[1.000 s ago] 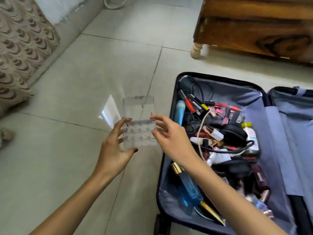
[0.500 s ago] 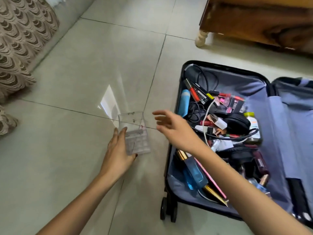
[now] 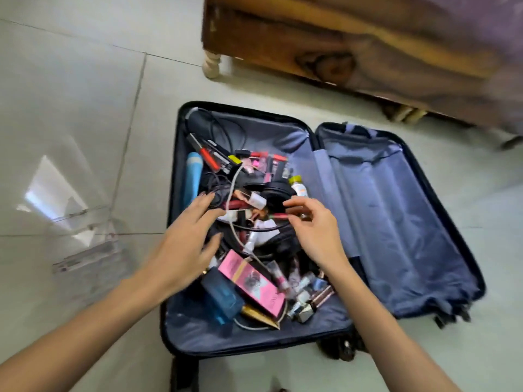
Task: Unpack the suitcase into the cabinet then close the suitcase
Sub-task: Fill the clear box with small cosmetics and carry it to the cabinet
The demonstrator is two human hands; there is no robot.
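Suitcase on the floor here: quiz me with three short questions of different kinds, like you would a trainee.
1. True or false: both halves of the suitcase hold items.
2. The clear acrylic box is: A inside the suitcase; B on the floor beside it; C on a shelf.
3. Which hand pinches the red cosmetic stick?
Key: 1 false, the right half is bare lining. 2 B. 3 The right hand; the left hand is open.

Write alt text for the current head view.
A person's two hands reach into an open suitcase on a tiled floor, one half crammed with cosmetics and cables. The right hand pinches a slim red stick; the left hand hovers open. A clear plastic box sits beside it.
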